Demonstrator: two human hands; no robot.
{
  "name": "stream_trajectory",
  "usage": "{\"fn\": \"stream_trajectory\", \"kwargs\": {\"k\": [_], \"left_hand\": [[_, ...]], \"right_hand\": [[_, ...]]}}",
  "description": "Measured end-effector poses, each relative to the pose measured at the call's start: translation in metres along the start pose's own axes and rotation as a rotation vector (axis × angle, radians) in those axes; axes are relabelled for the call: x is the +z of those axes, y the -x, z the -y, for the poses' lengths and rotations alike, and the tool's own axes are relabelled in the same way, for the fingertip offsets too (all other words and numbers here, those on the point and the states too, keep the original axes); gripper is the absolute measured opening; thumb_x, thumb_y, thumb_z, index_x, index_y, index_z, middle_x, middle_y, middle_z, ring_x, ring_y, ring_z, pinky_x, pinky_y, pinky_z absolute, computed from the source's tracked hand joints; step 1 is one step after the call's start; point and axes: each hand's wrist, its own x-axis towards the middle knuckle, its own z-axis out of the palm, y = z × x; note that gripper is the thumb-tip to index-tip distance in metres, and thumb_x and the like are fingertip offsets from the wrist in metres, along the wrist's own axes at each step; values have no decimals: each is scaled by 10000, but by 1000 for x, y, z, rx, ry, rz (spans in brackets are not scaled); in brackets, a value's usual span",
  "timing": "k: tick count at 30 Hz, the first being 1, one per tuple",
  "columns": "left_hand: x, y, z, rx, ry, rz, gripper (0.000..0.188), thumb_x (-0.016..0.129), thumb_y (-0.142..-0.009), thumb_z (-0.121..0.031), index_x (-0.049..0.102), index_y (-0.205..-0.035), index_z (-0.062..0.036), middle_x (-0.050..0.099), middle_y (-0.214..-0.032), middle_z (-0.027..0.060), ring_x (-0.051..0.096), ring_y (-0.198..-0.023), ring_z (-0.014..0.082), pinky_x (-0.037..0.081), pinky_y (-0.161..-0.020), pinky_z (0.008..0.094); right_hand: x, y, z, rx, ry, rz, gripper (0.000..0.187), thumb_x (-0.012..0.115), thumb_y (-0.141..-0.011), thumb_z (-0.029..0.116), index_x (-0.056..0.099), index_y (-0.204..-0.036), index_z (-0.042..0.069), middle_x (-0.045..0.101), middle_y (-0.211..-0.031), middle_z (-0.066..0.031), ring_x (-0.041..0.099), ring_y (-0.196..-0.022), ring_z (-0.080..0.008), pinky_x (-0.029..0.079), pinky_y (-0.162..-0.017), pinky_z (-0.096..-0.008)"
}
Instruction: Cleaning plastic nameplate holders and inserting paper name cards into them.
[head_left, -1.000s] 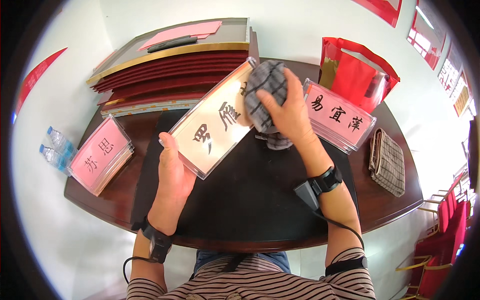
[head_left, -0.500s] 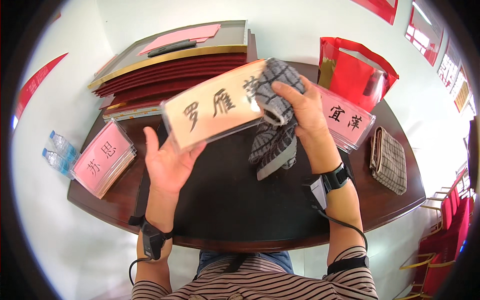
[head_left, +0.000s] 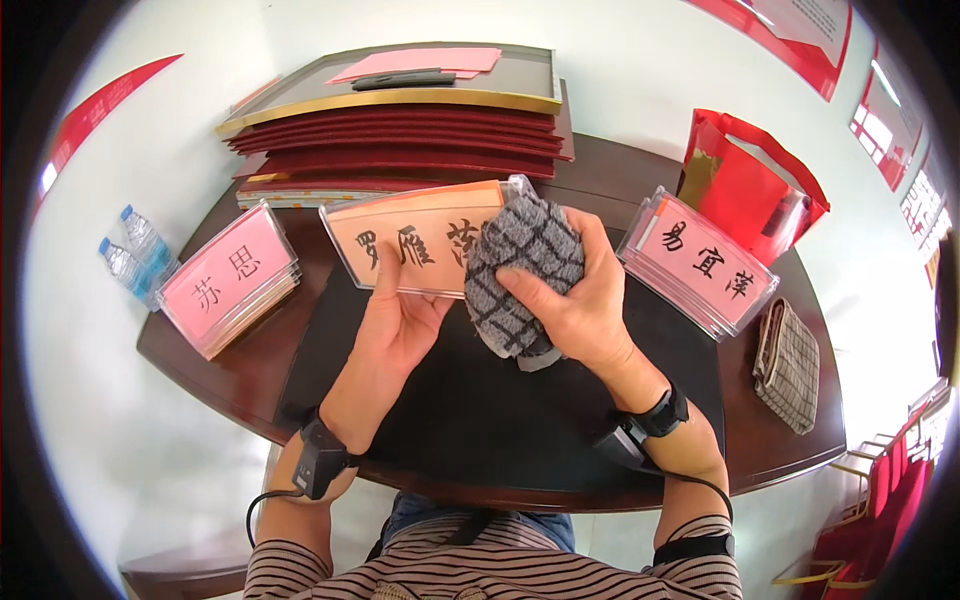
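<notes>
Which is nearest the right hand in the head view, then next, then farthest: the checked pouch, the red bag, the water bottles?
From the right hand:
1. Checked pouch, on the table to its right.
2. Red bag, at the back right.
3. Water bottles, at the far left.

Grey checked knit cloth [head_left: 522,275] at frame centre. Pale orange clear-plastic name plate [head_left: 415,248] with black brush characters left of it. Pink name plates [head_left: 232,277] at left, [head_left: 700,262] at right. Shiny red gift bag [head_left: 752,190] upper right. Dark maroon folder stack [head_left: 400,150] at top. Brown checked folded cloth [head_left: 790,365] at right.
</notes>
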Motion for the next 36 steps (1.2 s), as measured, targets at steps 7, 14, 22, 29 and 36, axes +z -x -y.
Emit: {"fn": "stream_trajectory", "kwargs": {"k": [7, 14, 22, 29, 36], "left_hand": [[-8, -6, -19, 65, 45, -104, 402, 469, -854, -361, 450, -1149, -89, 532, -1146, 53, 502, -1063, 194, 425, -896, 360], [-17, -16, -58, 236, 103, -436, 310, 572, -788, -402, 576, -851, -99, 579, -735, 7, 536, -607, 137, 469, -543, 261], [-1, -10, -43, -80, 63, -91, 325, 478, -864, -281, 514, -1077, -38, 611, -906, 102, 619, -767, 205, 525, -694, 360], [16, 8, -21, -463, 179, 99, 460, 484, -836, -412, 486, -1141, -67, 569, -1049, 125, 582, -909, 246, 494, -766, 408], [3, 8, 4, -464, 50, 65, 420, 451, -870, -363, 479, -1138, -41, 559, -1073, 97, 549, -963, 220, 441, -860, 367]], "right_hand": [[0, 5, 12, 83, 118, 239, 496, 754, -629, 159, 497, -1014, -17, 590, -887, -116, 569, -804, -160, 452, -750, -285], [-19, -6, 14, -38, 288, 263, 406, 731, -641, 97, 536, -981, -10, 608, -870, -86, 571, -811, -148, 453, -755, -278], [-35, -22, 27, 159, -259, -101, 371, 667, -732, 67, 496, -1042, -43, 605, -918, -87, 583, -810, -133, 479, -742, -264], [-15, -11, 21, -62, -70, -39, 461, 677, -731, 81, 435, -1112, -12, 579, -979, -83, 556, -875, -132, 448, -794, -266], [5, 9, 16, -429, 333, 330, 634, 687, -697, 271, 389, -1173, -25, 440, -1151, -230, 432, -1054, -388, 351, -919, -392]]}}
